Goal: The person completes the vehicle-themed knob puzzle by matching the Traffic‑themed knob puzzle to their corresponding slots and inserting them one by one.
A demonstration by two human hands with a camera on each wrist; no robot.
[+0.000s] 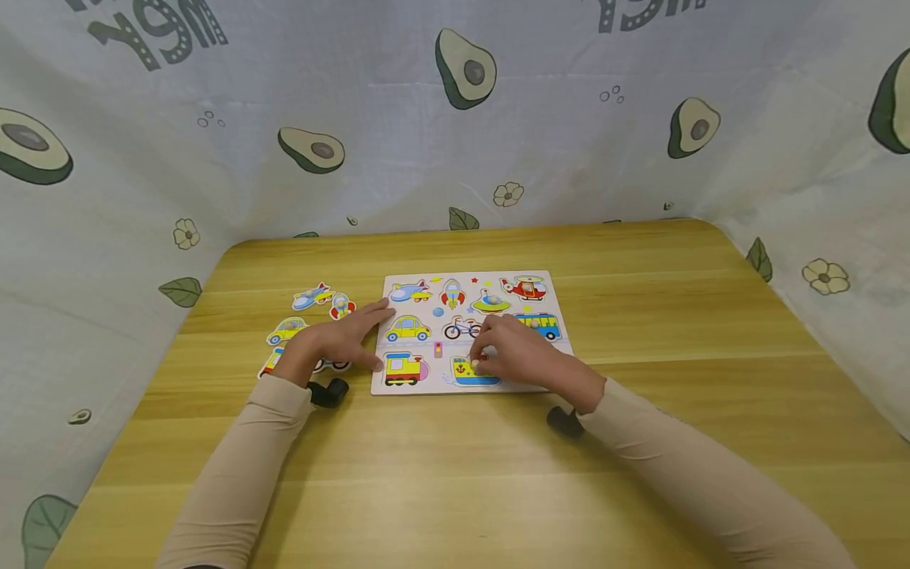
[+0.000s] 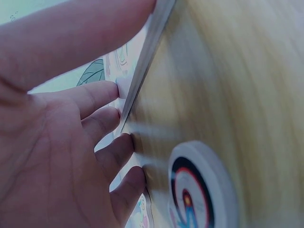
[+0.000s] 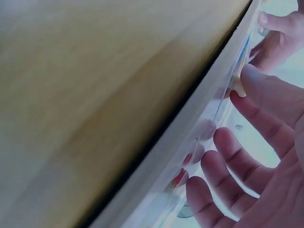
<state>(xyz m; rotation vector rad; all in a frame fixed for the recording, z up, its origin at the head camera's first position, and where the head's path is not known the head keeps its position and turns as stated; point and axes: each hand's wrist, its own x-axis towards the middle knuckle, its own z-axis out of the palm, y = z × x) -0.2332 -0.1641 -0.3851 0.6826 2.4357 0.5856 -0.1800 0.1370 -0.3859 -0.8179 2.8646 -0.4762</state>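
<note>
A wooden vehicle puzzle board [image 1: 415,342] lies flat on the table. My right hand [image 1: 515,348] is over its lower part, thumb and index finger pinching the small knob [image 3: 238,87] of the boat puzzle piece [image 1: 475,381]. That boat sits at the boat picture near the front edge; the hand hides part of it. My left hand [image 1: 348,336] rests at the board's left edge with spread fingers, the thumb [image 2: 76,38] by the lower left corner. On the board, the helicopter [image 1: 524,289], flying saucer [image 1: 490,302] and bus [image 1: 539,325] pieces carry knobs.
Left of the board lie loose pieces: a plane [image 1: 313,296], a rocket [image 1: 342,306], a car [image 1: 287,330], a train [image 1: 272,361] and a bicycle [image 1: 332,365], partly under my left hand and wrist. A printed cloth [image 1: 398,158] hangs behind the wooden table [image 1: 441,482].
</note>
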